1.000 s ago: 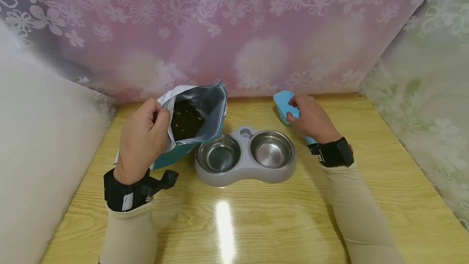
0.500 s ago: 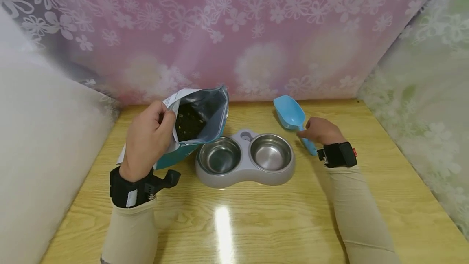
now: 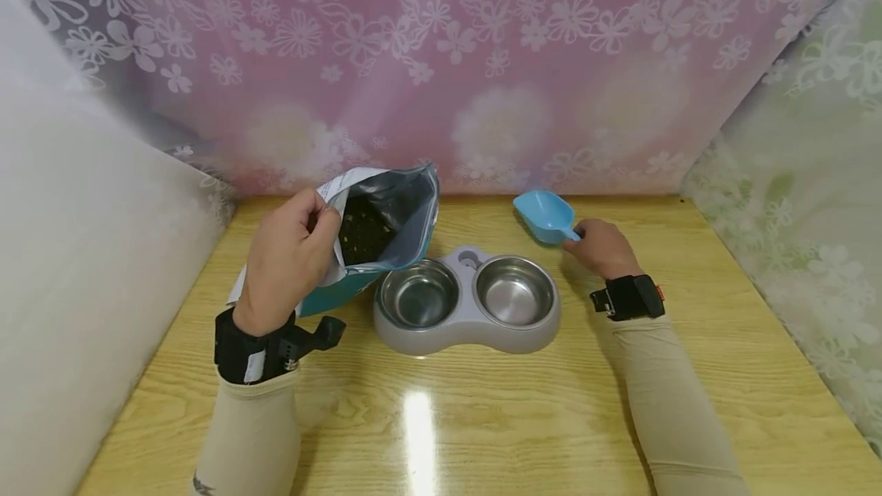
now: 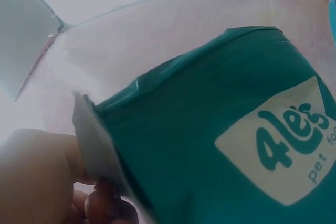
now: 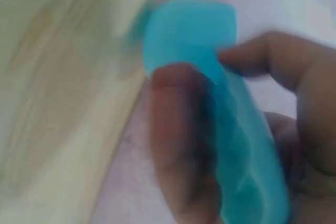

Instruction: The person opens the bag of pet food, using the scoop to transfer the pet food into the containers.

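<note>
Half a second on, the right grip [image 3: 602, 249] holds the blue scoop [image 3: 546, 214].

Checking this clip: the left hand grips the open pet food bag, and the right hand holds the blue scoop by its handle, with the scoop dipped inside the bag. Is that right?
Not quite. The blue scoop is not inside the bag; the head view shows it well apart, behind the right side of the double bowl. The rest stands.

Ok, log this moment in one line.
left hand: grips open bag | right hand: grips scoop by handle | double bowl: on table
</note>
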A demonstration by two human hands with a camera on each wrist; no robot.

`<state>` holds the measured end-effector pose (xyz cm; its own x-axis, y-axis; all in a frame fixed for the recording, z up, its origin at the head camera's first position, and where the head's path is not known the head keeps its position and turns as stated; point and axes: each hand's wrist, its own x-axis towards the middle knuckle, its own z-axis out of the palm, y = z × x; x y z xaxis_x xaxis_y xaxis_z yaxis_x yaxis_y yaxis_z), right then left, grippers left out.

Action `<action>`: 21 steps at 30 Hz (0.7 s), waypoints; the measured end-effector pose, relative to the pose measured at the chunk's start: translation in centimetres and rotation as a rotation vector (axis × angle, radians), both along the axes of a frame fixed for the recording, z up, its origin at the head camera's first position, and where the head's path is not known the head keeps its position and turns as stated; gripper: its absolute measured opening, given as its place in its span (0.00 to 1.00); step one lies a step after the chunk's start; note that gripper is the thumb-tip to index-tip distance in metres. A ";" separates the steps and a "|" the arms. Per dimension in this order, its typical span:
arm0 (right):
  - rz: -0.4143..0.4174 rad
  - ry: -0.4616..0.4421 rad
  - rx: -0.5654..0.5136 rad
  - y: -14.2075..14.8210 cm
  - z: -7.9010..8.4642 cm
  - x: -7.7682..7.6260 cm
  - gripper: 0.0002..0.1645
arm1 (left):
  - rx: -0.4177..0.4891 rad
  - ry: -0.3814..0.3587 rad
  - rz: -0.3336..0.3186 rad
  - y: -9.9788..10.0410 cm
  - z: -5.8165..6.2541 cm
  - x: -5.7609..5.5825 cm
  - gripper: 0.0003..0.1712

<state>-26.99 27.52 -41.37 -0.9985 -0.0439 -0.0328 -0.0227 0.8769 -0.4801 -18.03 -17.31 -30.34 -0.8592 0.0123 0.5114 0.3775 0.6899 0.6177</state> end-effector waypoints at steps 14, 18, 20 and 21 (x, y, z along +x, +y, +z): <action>-0.122 0.322 -0.434 -3.4 4.4 2.0 0.30 | 0.003 -0.007 -0.004 0.1 0.2 0.2 0.17; -0.105 0.410 -0.550 -4.6 5.7 3.2 0.27 | -0.001 -0.004 -0.010 0.1 0.1 0.1 0.16; -0.087 0.469 -0.607 -5.0 6.2 3.7 0.25 | -0.006 -0.004 -0.009 0.2 0.2 0.1 0.16; -0.073 0.497 -0.639 -5.2 6.5 4.0 0.24 | -0.007 -0.004 -0.009 0.2 0.2 0.1 0.16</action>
<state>-23.01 22.33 -34.90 -0.8909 0.1617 0.4244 -0.3182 0.4445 -0.8373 -17.93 -17.13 -30.17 -0.8613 0.0238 0.5076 0.3811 0.6910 0.6142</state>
